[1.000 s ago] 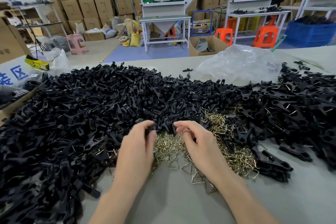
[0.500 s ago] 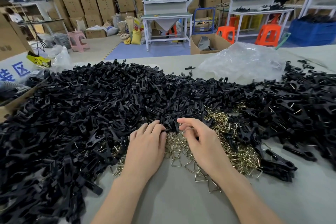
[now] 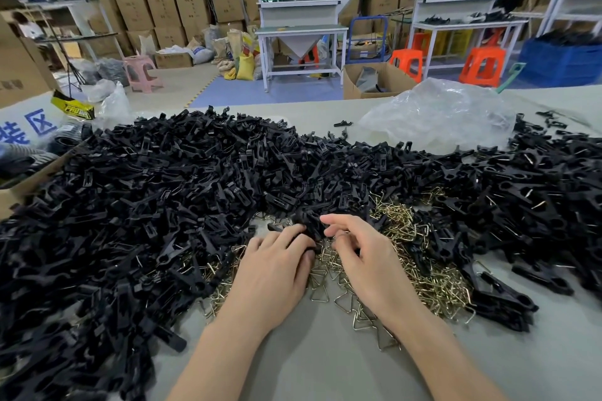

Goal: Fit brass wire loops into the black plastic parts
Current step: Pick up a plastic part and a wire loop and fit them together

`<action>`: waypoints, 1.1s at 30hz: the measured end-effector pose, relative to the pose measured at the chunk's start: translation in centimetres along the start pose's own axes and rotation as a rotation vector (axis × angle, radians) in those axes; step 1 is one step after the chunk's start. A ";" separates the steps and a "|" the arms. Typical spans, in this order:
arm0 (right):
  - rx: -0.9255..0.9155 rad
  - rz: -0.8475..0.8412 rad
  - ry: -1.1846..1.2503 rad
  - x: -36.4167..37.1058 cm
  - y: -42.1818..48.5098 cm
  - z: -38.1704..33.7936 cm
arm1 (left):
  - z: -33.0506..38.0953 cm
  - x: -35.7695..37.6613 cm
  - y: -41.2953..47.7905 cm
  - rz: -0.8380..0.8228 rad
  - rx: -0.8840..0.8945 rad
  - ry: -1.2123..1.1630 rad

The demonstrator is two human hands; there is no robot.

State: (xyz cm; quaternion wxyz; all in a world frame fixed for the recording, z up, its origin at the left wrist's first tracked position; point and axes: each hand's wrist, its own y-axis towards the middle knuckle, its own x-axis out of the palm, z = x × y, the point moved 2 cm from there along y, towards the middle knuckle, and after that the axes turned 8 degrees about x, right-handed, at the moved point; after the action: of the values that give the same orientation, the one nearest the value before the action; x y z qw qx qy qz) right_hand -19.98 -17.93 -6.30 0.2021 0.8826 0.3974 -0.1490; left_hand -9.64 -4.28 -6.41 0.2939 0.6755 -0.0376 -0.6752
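Grey worktop (image 3: pixel 312 361), near edge: left hand (image 3: pixel 272 270), gripping a black plastic part (image 3: pixel 308 226), has met right hand (image 3: pixel 368 259), grip unreadable; fitting seems imminent.

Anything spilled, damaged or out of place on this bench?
Nothing serious. The black plastic parts and brass wire loops lie in loose heaps on the table. A few stray parts lie apart beside the crumpled clear bag.

Our left hand (image 3: pixel 273 267) slides in beside our right hand (image 3: pixel 368 257), fingers now curled round a black plastic part (image 3: pixel 308 225).
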 end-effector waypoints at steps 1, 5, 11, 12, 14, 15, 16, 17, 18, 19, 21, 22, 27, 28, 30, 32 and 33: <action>0.000 -0.001 0.001 0.0 0.0 0.0 | 0.0 0.0 0.0 0.004 -0.005 0.006; -0.007 -0.003 0.002 0.0 0.0 0.1 | -0.1 -0.4 0.0 0.072 -0.045 -0.076; -0.026 -0.011 -0.023 0.0 0.1 0.1 | 0.0 -1.1 0.0 0.226 -0.149 -0.351; -0.033 -0.017 -0.031 0.0 0.0 0.1 | 0.1 -1.4 0.0 0.276 -0.191 -0.449; -0.047 -0.053 -0.075 0.1 0.0 0.0 | 0.5 -1.9 0.0 0.373 -0.292 -0.650; -0.059 -0.086 -0.112 0.2 0.0 -0.1 | 0.7 -2.2 0.0 0.404 -0.342 -0.752; -0.079 -0.119 -0.145 0.3 -0.1 -0.3 | 1.1 -2.4 0.1 0.422 -0.372 -0.857; -0.101 -0.144 -0.158 0.4 -0.1 -0.5 | 1.4 -2.5 0.0 0.430 -0.381 -0.953; -0.118 -0.162 -0.148 0.5 -0.2 -0.6 | 1.6 -2.5 0.0 0.433 -0.381 -1.025; -0.128 -0.170 -0.124 0.5 -0.2 -0.7 | 1.8 -2.6 0.0 0.431 -0.379 -1.074; -0.124 -0.158 -0.081 0.3 -0.4 -0.9 | 1.9 -2.4 0.0 0.430 -0.386 -1.165; -0.118 -0.148 -0.070 0.2 -0.4 -0.9 | 1.8 -2.3 0.1 0.438 -0.398 -1.223; -0.105 -0.106 -0.070 0.0 -0.4 -0.9 | 1.4 -1.9 0.2 0.465 -0.462 -1.410; -0.098 -0.107 -0.064 0.0 -0.4 -0.9 | 1.4 -1.8 0.2 0.466 -0.469 -1.427; -0.091 -0.111 -0.070 0.2 -0.4 -0.8 | 1.3 -1.8 0.2 0.468 -0.483 -1.445; -0.084 -0.113 -0.091 0.3 -0.4 -0.8 | 1.4 -1.7 0.3 0.454 -0.489 -1.439; -0.074 -0.116 -0.098 0.3 -0.4 -0.8 | 1.4 -1.6 0.3 0.446 -0.492 -1.424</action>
State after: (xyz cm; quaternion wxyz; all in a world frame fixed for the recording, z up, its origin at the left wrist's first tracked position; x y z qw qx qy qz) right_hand -19.98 -17.12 -5.79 0.2451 0.8417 0.4426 -0.1888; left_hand -11.03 -4.28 -4.73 0.4687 -0.0280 -0.2010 -0.8597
